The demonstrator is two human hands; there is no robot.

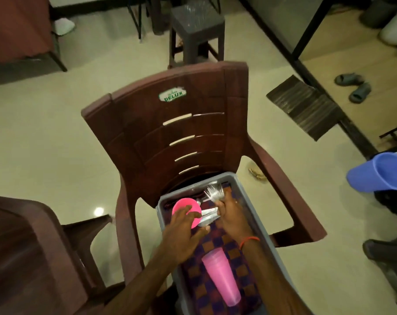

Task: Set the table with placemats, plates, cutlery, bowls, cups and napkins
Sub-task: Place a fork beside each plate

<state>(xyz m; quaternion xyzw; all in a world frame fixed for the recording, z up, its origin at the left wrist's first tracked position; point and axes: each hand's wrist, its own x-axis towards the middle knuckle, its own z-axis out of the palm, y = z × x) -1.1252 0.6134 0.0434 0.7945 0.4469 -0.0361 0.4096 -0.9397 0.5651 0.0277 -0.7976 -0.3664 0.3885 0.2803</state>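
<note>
A grey plastic tray (pixel 259 226) rests on the seat of a brown plastic chair (pixel 170 130). Inside it lie a checkered placemat (pixel 218 243), a stack of pink cups (pixel 221 277) on its side, a pink bowl (pixel 184 206) and some cutlery (pixel 207 218). My right hand (pixel 232 218) is closed around a bunch of clear plastic forks (pixel 213 192), lifted near the tray's far end. My left hand (pixel 183 233) hovers flat over the tray with fingers spread, its fingertips above the pink bowl and touching nothing that I can make out.
A second brown chair (pixel 26 251) stands at the left. A blue cup (pixel 379 172) lies on its side at the right edge. A dark stool (pixel 196 30) stands beyond the chair, with a dark mat (pixel 306 105) and grey sandals (pixel 354 86) on the tiled floor.
</note>
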